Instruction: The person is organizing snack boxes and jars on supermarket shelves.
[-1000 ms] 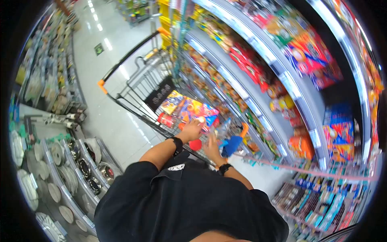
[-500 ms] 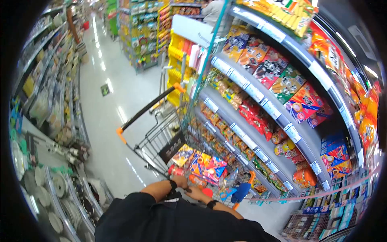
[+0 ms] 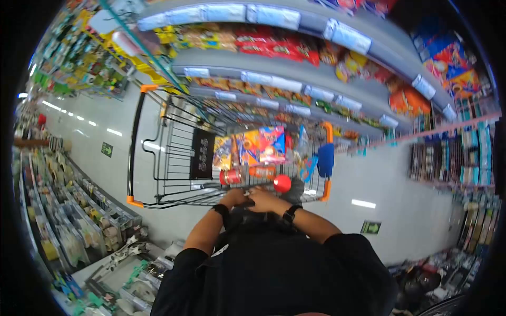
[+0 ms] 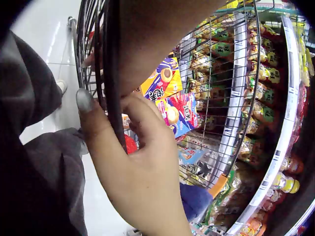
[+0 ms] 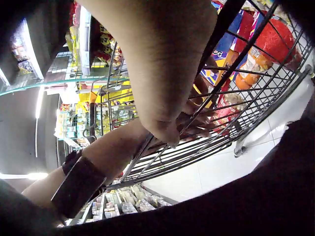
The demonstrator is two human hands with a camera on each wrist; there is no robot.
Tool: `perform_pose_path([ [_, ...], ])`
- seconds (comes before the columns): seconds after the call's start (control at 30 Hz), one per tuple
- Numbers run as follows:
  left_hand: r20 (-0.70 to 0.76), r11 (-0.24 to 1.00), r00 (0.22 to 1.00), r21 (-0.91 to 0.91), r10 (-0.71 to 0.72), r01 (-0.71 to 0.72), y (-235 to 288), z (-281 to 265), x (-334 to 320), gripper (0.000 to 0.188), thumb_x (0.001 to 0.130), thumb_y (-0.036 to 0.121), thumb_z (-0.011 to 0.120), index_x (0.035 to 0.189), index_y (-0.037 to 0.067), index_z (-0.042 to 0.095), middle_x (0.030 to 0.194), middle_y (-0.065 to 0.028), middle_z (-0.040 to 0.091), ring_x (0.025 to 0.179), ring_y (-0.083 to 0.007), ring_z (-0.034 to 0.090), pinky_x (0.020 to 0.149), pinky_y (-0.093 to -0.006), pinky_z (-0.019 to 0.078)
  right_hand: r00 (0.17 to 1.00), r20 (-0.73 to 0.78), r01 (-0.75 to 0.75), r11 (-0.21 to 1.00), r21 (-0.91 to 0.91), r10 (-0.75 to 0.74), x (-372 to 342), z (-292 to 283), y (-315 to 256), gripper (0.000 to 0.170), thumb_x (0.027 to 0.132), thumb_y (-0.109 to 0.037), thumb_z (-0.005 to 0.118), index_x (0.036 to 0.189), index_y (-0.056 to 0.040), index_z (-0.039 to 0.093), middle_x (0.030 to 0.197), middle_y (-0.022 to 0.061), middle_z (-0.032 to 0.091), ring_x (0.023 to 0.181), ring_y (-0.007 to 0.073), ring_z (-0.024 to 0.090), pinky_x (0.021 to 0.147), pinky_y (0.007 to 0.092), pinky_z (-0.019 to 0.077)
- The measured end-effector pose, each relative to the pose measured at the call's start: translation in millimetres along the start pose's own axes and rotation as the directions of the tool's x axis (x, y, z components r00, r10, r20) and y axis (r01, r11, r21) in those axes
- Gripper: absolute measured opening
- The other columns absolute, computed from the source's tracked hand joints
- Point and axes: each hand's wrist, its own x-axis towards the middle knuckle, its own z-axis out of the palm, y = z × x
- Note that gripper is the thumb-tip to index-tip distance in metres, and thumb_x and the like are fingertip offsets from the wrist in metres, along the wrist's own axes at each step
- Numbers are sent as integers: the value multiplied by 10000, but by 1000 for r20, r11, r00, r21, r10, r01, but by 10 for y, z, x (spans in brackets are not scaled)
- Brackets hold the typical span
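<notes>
Along the near side of a black wire shopping cart (image 3: pixel 138 121), the left hand (image 3: pixel 234 198) and right hand (image 3: pixel 263 200) are close together at the rim. In the left wrist view, the right hand (image 4: pixel 142 157) has its thumb on the outer side of the dark rim (image 4: pixel 114 93), fingers bent over the inside. The left hand's fingers (image 5: pixel 199 123) show behind the wires in the right wrist view, partly hidden. Inside the cart lie colourful snack boxes (image 3: pixel 247 147), a red-lidded jar (image 3: pixel 230 176), an orange package (image 3: pixel 262 171) and a round red item (image 3: pixel 282 183).
Snack shelves (image 3: pixel 247 76) run along the cart's far side. A blue item (image 3: pixel 326 160) hangs at its orange-cornered right end. Pale tiled floor (image 3: pixel 374 210) extends right, towards another rack (image 3: pixel 437 158). Housewares shelves (image 3: pixel 68 210) stand at the left, and a teal pole (image 3: pixel 139 45) rises beyond the cart.
The view has swung, so the cart now lies nearly level across it. The hands, earlier apart over the cart, have come together at its near rim.
</notes>
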Motion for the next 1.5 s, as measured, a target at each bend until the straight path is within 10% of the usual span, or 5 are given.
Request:
perform_pose_path([
  [1.07,-529,716,696,-698,-486,-31,1459,-636,925,452,752,381,611,955,-23,616,914,-205,660,906,-349,635,793,-410,496,767,-137,-477,699,533,627,18,-316,2098,602,812,-537,555,1244,-130,453,1038,130,630,994,322,593,807,443,466],
  [1.23,-610,884,781,-430,-134,-184,1522,-873,591,550,753,399,612,1097,-29,564,952,-236,644,940,-366,622,837,-417,485,470,290,-421,-77,904,833,-29,-371,1596,486,890,-516,450,1098,-84,525,881,141,637,825,255,640,663,380,509],
  [1.43,-574,977,790,126,214,-173,1667,-1017,122,573,724,391,632,1142,7,552,1233,-210,517,1053,-393,553,867,-445,476,670,481,-245,-443,862,565,58,-95,1059,368,889,-425,501,1028,-88,556,754,98,606,769,216,610,671,368,490],
  [1.47,-519,962,815,223,257,-161,1808,-1125,-52,569,726,390,631,1141,8,553,1214,-193,530,1050,-389,550,859,-446,479,863,29,-131,168,977,504,39,146,1073,331,860,-376,541,1005,-80,563,773,89,602,767,212,598,681,365,486],
  [1.5,-461,937,839,316,290,-150,1905,-1170,-147,566,729,390,630,1140,9,554,1195,-175,543,1046,-384,547,851,-448,482,981,69,-17,-272,962,182,150,564,1295,306,808,-304,584,999,-66,574,851,86,611,803,216,592,718,368,477],
])
